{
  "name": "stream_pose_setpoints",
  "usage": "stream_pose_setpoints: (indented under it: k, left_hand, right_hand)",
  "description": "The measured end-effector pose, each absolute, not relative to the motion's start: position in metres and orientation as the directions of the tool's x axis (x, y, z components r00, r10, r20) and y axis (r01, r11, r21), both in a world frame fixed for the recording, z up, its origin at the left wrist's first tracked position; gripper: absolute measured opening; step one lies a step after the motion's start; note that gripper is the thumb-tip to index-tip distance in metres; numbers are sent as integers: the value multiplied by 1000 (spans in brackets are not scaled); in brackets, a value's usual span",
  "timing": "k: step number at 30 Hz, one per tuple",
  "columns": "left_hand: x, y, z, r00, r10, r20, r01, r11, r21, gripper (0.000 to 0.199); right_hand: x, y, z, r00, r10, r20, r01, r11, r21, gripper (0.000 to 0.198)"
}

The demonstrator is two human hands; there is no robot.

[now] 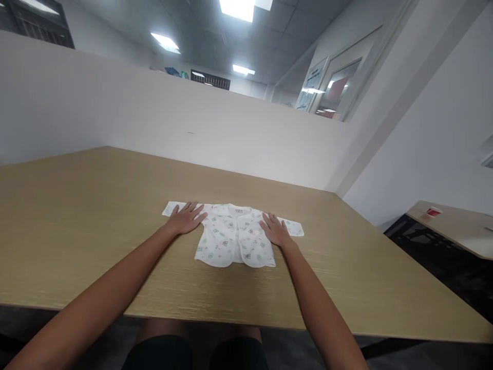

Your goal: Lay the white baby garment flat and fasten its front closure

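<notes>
A small white baby jacket [219, 236] with a green and dark print lies spread face up on the table, sleeves out to both sides and neckline away from me. Its front edges part slightly toward the hem. My left hand [187, 218] rests flat, fingers spread, across the left sleeve near the shoulder. On the other side, my right hand [275, 229] lies flat with its fingers apart, over the right sleeve by the armpit. Both cuffs show beyond my hands. Neither hand grips the cloth.
The wooden table [115, 205] extends to a low white partition [192, 123] at the back. A white pillar and wall stand at the right. Beyond the right edge is another table [458, 226] with a red and white cup [434, 211].
</notes>
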State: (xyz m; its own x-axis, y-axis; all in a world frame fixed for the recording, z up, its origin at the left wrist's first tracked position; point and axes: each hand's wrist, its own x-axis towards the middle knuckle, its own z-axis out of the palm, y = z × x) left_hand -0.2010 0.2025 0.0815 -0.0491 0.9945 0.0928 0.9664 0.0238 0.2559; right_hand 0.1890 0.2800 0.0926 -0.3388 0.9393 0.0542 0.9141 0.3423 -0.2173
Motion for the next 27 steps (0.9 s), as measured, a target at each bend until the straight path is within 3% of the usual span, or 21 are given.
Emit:
stream_pose_setpoints:
  k: [6, 9, 12, 15, 18, 22, 27]
  left_hand:
    - [-228, 209, 76, -229, 966, 121, 963, 206, 176, 71]
    - [-229, 211, 77, -228, 955, 188, 965, 197, 173, 68]
    - [-213, 211, 78, -118, 967, 228, 977, 71, 201, 67]
    - [-190, 207, 76, 9, 981, 194, 978, -49, 202, 66]
    - [-182, 204, 72, 49, 991, 122, 978, -73, 195, 66]
    - [-204, 204, 72, -62, 996, 69, 979, 47, 199, 67]
    - [-230, 206, 77, -188, 976, 109, 972, 170, 161, 70]
  right_hand:
    - [233, 290, 97, -139, 988, 67, 967, 150, -204, 60]
    - [227, 289, 101, -193, 971, 142, 952, 221, -211, 57]
    - [208, 287, 100, -326, 923, 204, 903, 368, -223, 58]
    - [191, 287, 94, -409, 897, 165, 870, 438, -226, 58]
    - [195, 287, 90, -369, 926, 81, 898, 378, -226, 63]
    - [225, 288, 91, -223, 975, -15, 953, 215, -211, 75]
    - [243, 286, 99, -72, 997, 38, 984, 77, -160, 72]
